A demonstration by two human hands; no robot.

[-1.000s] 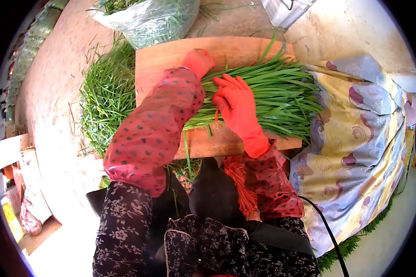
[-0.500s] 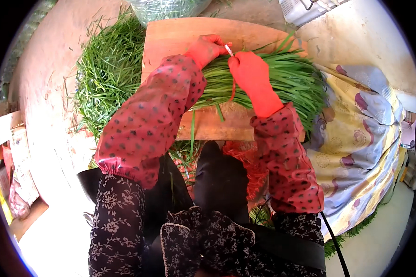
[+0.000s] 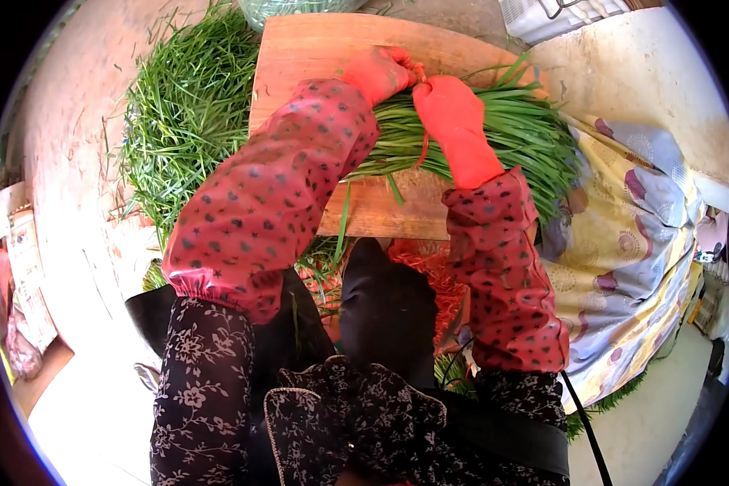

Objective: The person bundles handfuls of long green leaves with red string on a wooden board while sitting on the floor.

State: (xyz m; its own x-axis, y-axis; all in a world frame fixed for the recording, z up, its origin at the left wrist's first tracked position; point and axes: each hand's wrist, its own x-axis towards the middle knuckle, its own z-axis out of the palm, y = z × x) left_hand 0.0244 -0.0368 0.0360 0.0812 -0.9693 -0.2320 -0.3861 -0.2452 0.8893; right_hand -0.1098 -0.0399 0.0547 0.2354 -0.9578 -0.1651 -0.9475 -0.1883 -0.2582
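Note:
A thick bundle of long green leaves, which look like garlic chives (image 3: 514,125), lies across a wooden board (image 3: 316,49). Around it runs a thin red tie (image 3: 424,150). At the bundle's far side, my left hand (image 3: 378,74), in a red rubber glove, is closed with its fingertips on the tie. My right hand (image 3: 454,121), gloved alike, pinches the tie just to the right, its palm over the leaves. The two hands almost meet, with a short bit of red tie showing between them. The fingertips are partly hidden.
A loose heap of green leaves (image 3: 188,121) lies left of the board. On the right is a patterned yellow and grey cloth (image 3: 624,243) with greens under its edge. Red strands (image 3: 437,283) hang below the board. A clear plastic bag (image 3: 300,8) stands beyond it.
A white piece that showed between my fingers is out of sight, and red tie shows there now. Both hands sit slightly higher and further right in view, as the whole view has shifted.

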